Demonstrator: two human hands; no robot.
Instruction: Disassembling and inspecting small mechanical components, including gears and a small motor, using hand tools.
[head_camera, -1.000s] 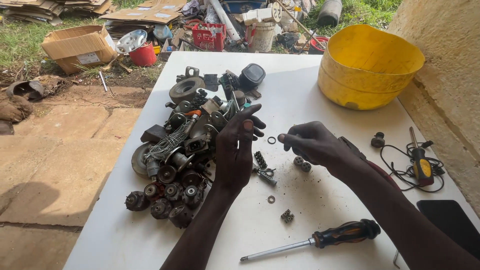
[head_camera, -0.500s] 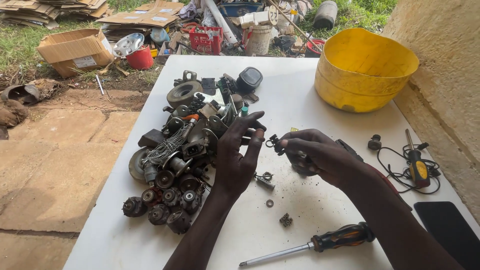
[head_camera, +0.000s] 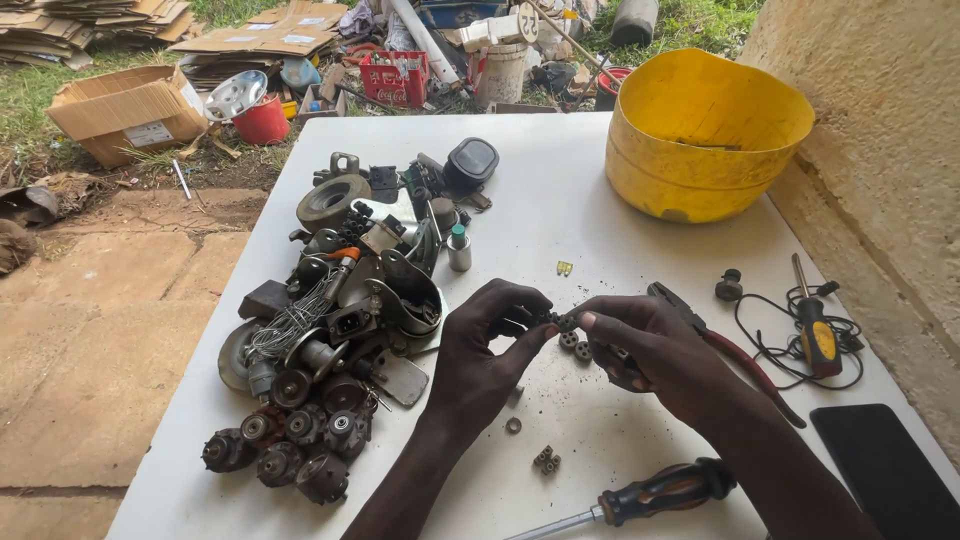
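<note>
Black and small, a toothed part (head_camera: 556, 320) sits pinched between both hands above the middle of a white table (head_camera: 560, 190). Its exact shape is too small to make out. The left hand (head_camera: 487, 350) curls its thumb and fingertips narrowly onto the part from the left; the right hand (head_camera: 640, 345) meets it from the right, thumb and forefinger closed on the same piece. Two dark round pieces (head_camera: 576, 346) lie on the table just below the fingers.

Left of the hands lies a heap of dark metal motors and gears (head_camera: 330, 330). A yellow plastic tub (head_camera: 705, 135) stands at the far right corner. Red-handled pliers (head_camera: 725, 345) lie just beside the right hand, and a yellow-handled screwdriver (head_camera: 812, 320) rests on a coil of black wire (head_camera: 790, 335) near the right edge. A black-handled screwdriver (head_camera: 640, 495) lies along the near edge, and a dark flat rectangle (head_camera: 885, 470) lies at the near right corner.

Beyond the table, on the ground, stand an open brown cardboard box (head_camera: 125, 110) with a white label on its side, a red crate (head_camera: 398, 78) with white lettering, and flattened cardboard sheets (head_camera: 265, 35).

Bare tabletop lies open between the hands and the tub. A rough wall (head_camera: 890, 120) runs close along the right edge.
</note>
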